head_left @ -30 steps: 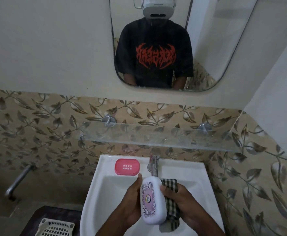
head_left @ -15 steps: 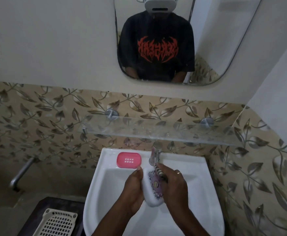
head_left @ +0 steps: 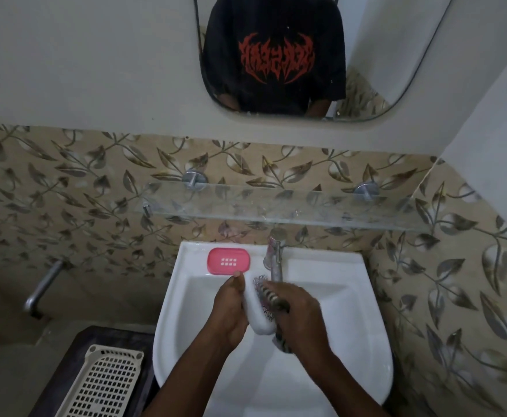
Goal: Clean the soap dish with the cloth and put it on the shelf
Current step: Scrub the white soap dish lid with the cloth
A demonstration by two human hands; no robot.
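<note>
My left hand [head_left: 229,308] grips a white soap dish part [head_left: 256,316] with a patterned face, held on edge over the white sink [head_left: 330,311]. My right hand [head_left: 299,311] presses a checked cloth [head_left: 271,296] against the patterned face; a tail of the cloth hangs below my palm. A pink soap dish tray [head_left: 228,260] with small drain holes lies flat on the sink's back left rim. The glass shelf [head_left: 276,210] runs along the tiled wall above the sink and holds nothing.
A metal tap [head_left: 274,260] stands at the sink's back centre, just beyond my hands. A cream plastic basket [head_left: 102,383] sits on a dark surface at the lower left. A pipe [head_left: 43,288] sticks out of the left wall. A mirror hangs above.
My right hand has moved over the dish's patterned face with the cloth, covering most of it. The dish has tilted more onto its edge. The view has tipped downward.
</note>
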